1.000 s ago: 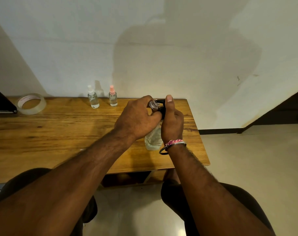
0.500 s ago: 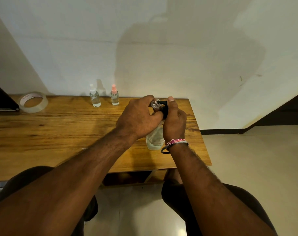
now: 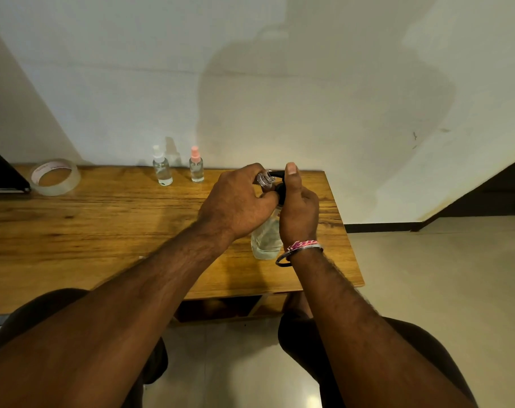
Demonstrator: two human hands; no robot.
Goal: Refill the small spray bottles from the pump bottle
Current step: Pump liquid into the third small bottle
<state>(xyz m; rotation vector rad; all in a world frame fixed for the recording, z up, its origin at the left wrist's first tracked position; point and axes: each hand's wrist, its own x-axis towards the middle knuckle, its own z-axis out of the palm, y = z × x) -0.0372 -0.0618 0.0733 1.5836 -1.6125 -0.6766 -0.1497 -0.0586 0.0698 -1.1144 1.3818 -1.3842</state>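
Here the head view shows both hands meeting over the right part of the wooden tabletop. The left hand curls its fingers round a small open spray bottle, of which only the clear threaded neck shows; the body is hidden inside the grip. The right hand wraps round the neck of the pump bottle, thumb upright and resting on the black pump head, whose spout points toward the small bottle's mouth. Whether spout and mouth touch is hard to make out. The pump bottle stands on the tabletop near its right edge; its clear lower body shows between the two wrists, and the upper part is covered by the hands. A metal bangle and a pink thread circle the right wrist.

Against the wall at the back stand two more small spray bottles, just beside each other: one with a white cap, one with a pink cap. They seem to hold clear liquid, though the level is unclear. Farther left lies a roll of clear tape, and a dark object is cut off by the frame's left edge.
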